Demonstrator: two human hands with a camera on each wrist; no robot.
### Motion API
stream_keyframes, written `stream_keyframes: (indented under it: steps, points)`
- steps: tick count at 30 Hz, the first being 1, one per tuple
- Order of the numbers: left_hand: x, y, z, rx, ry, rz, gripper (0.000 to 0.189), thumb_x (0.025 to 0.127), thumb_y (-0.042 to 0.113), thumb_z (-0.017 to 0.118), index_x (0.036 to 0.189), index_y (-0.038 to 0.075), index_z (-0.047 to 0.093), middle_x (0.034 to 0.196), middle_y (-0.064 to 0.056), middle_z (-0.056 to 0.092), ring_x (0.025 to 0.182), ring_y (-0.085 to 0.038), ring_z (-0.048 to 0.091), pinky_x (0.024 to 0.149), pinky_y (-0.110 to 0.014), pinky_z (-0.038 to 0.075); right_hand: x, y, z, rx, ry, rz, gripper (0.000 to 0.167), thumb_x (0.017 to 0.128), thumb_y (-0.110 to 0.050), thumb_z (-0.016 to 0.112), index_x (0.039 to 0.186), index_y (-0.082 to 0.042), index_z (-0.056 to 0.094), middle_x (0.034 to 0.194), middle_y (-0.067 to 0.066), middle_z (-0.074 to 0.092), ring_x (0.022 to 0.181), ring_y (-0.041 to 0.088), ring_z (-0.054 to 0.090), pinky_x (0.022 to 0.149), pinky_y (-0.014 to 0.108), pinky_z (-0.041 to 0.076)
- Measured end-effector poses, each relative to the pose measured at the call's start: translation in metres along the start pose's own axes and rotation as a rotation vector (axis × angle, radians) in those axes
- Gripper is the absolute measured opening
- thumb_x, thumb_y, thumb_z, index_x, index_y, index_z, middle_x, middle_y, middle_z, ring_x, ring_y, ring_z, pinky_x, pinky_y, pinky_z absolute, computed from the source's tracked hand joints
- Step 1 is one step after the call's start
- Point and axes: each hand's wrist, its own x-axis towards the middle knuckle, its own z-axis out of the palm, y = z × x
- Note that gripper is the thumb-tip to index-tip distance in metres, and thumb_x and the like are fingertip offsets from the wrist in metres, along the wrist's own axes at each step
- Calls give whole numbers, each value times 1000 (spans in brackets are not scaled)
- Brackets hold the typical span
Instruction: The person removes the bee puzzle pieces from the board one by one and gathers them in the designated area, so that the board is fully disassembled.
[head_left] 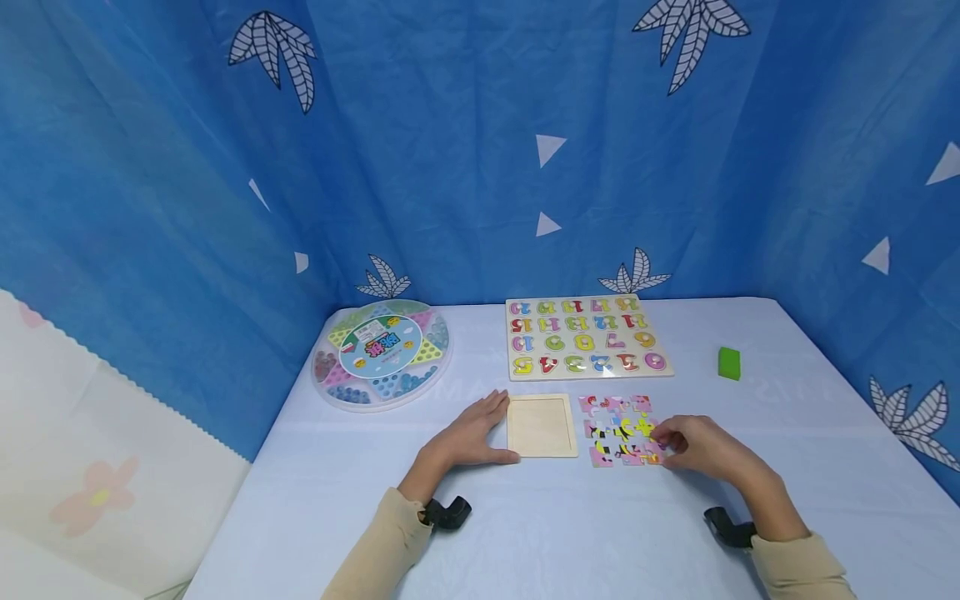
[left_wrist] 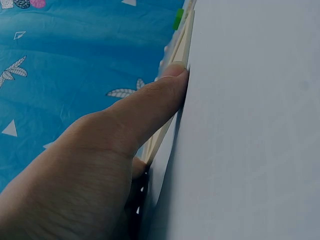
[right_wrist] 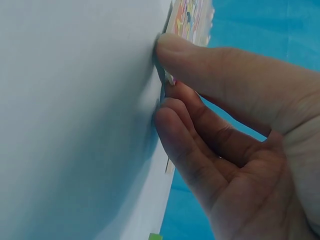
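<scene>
A shallow square wooden tray with a raised rim lies on the table. My left hand rests against its left side, fingers fairly straight at the upper corner and thumb at the lower one. In the left wrist view the thumb touches the tray's edge. To the right of the tray lie pink and yellow jigsaw pieces in loose rows, with narrow gaps between some. At their right side my right hand pinches a jigsaw piece between thumb and index finger; the fingers cover most of it.
Behind the tray lies a wooden number puzzle board. A round Chinese checkers set stands at the back left. Toward the right is a green block. A blue curtain hangs behind the white table.
</scene>
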Motion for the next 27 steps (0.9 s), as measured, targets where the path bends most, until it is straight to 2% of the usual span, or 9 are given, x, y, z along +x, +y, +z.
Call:
stream_keyframes:
  steps: [4,27]
  points:
    - [0,0,0,-2,-3,0,106,79,68,64,156,11,18,165,-3,15,154,-18,10,124,-41,18,-1,1,-1,5,-10,19,37,72,-6,84,107,-4,71,91,2,64,82,16,53,75,31,54]
    - [-1,1,-2,-21,-11,-18,106,79,67,65,157,12,18,165,-2,14,154,-18,9,124,-41,17,-2,5,1,-11,19,-25,36,70,-6,85,102,-2,70,86,2,61,79,16,52,70,28,52]
